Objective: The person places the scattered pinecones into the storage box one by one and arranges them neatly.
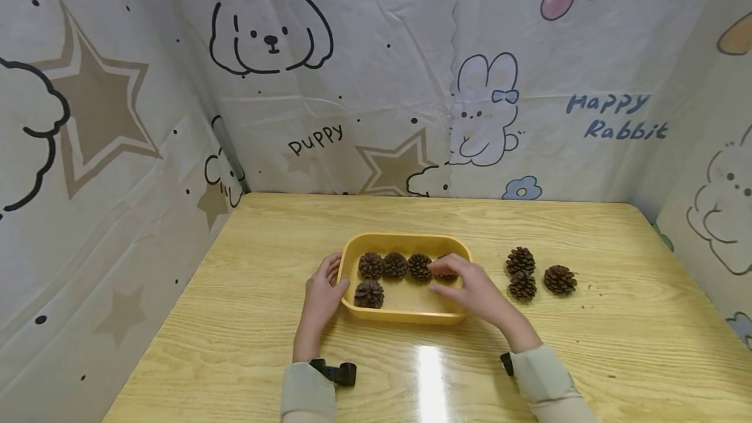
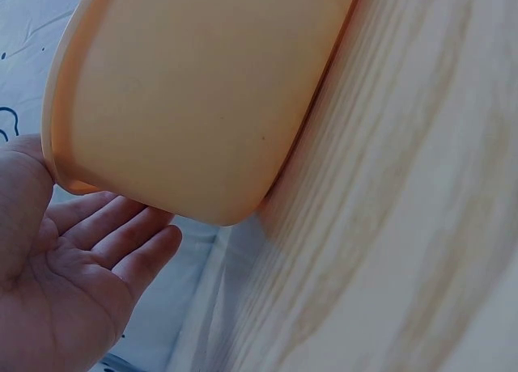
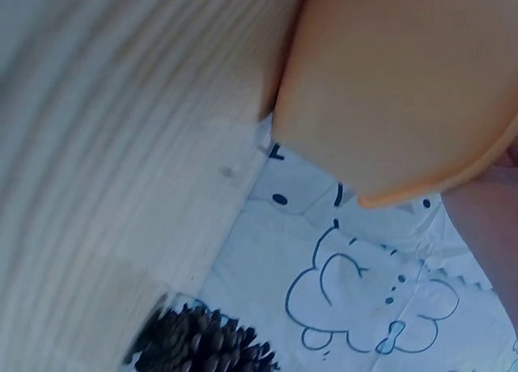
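A yellow plastic tray (image 1: 405, 317) sits on the table. Several brown pine cones lie in it, most in a row along the back wall, and one pine cone (image 1: 369, 294) in the front left corner. My left hand (image 1: 322, 289) holds the tray's left end, thumb at the rim and fingers along the outer wall (image 2: 186, 105). Over the right part of the tray is my right hand (image 1: 470, 286), thumb and fingers spread apart with nothing between them. Its fingers partly cover the rightmost pine cone (image 1: 444, 258). In the right wrist view, the tray wall hides most of this hand.
To the right of the tray, three loose pine cones lie on the wooden table (image 1: 611, 331): two touching, and a single pine cone (image 1: 560, 280) farther right. Small dark crumbs are scattered near them. A printed cloth (image 1: 376, 83) hangs behind the table and at both sides.
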Action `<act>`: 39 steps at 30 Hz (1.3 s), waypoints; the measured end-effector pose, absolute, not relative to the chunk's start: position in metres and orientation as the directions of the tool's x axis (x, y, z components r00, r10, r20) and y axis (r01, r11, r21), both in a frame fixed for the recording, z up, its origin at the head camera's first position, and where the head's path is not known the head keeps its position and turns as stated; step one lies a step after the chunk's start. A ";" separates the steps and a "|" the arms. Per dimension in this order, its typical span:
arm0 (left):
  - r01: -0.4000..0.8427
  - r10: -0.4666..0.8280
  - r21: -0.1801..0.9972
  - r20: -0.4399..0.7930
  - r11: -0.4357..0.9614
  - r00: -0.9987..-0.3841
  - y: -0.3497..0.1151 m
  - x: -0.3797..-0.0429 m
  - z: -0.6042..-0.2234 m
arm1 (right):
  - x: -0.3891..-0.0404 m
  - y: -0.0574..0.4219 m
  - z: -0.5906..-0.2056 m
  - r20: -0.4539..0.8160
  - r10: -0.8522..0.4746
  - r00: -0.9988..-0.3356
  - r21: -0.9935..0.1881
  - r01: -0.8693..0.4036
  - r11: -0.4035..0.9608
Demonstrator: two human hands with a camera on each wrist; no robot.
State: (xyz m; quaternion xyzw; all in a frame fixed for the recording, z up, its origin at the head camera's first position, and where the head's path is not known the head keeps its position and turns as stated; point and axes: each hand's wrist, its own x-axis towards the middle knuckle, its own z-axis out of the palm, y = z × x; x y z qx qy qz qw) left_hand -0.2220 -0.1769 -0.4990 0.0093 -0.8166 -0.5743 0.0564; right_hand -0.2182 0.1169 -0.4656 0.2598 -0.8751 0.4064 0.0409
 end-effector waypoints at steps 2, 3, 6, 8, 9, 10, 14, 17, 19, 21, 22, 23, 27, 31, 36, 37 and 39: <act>0.050 -0.078 0.938 0.082 0.344 -0.994 -0.177 -0.222 -0.500 | -0.218 0.122 -0.465 0.278 -0.402 -0.872 -0.697 -0.471 0.540; 0.051 -0.078 0.937 0.083 0.345 -0.994 -0.177 -0.222 -0.500 | -0.217 0.124 -0.465 0.273 -0.392 -0.879 -0.703 -0.460 0.542; 0.051 -0.080 0.936 0.084 0.347 -0.993 -0.177 -0.222 -0.500 | -0.216 0.132 -0.465 0.253 -0.359 -0.898 -0.722 -0.423 0.548; 0.050 -0.083 0.937 0.083 0.346 -0.993 -0.177 -0.222 -0.500 | -0.215 0.138 -0.465 0.249 -0.343 -0.906 -0.728 -0.408 0.551; 0.049 -0.084 0.938 0.083 0.344 -0.993 -0.177 -0.222 -0.500 | -0.215 0.140 -0.464 0.249 -0.334 -0.909 -0.731 -0.402 0.551; 0.049 -0.085 0.938 0.083 0.342 -0.993 -0.177 -0.222 -0.500 | -0.215 0.143 -0.464 0.250 -0.328 -0.911 -0.734 -0.399 0.550; 0.045 -0.088 0.940 0.079 0.337 -0.993 -0.176 -0.222 -0.499 | -0.215 0.154 -0.464 0.269 -0.298 -0.916 -0.736 -0.395 0.549; 0.043 -0.088 0.941 0.077 0.336 -0.993 -0.177 -0.222 -0.499 | -0.214 0.164 -0.465 0.296 -0.257 -0.920 -0.724 -0.391 0.567; 0.044 -0.086 0.940 0.077 0.338 -0.993 -0.177 -0.222 -0.500 | -0.214 0.170 -0.465 0.311 -0.227 -0.923 -0.712 -0.385 0.588; 0.044 -0.085 0.940 0.077 0.338 -0.993 -0.177 -0.222 -0.500 | -0.214 0.176 -0.465 0.320 -0.204 -0.925 -0.704 -0.376 0.603; 0.044 -0.085 0.940 0.077 0.338 -0.993 -0.177 -0.222 -0.500 | -0.214 0.179 -0.465 0.319 -0.197 -0.927 -0.702 -0.371 0.608; 0.043 -0.084 0.940 0.075 0.339 -0.994 -0.177 -0.222 -0.500 | -0.213 0.182 -0.465 0.317 -0.190 -0.929 -0.700 -0.364 0.614; 0.037 -0.082 0.939 0.069 0.341 -0.994 -0.177 -0.222 -0.501 | -0.209 0.193 -0.463 0.300 -0.168 -0.939 -0.702 -0.336 0.628; 0.033 -0.084 0.941 0.065 0.338 -0.994 -0.177 -0.221 -0.501 | -0.206 0.202 -0.462 0.292 -0.148 -0.945 -0.712 -0.318 0.626; 0.033 -0.078 0.941 0.063 0.336 -0.995 -0.178 -0.222 -0.500 | -0.206 0.214 -0.463 0.321 -0.115 -0.940 -0.701 -0.317 0.639; 0.034 -0.077 0.941 0.064 0.337 -0.995 -0.178 -0.222 -0.500 | -0.205 0.217 -0.463 0.319 -0.105 -0.942 -0.696 -0.308 0.648; 0.035 -0.075 0.941 0.064 0.336 -0.995 -0.178 -0.222 -0.500 | -0.204 0.222 -0.462 0.316 -0.089 -0.944 -0.688 -0.293 0.664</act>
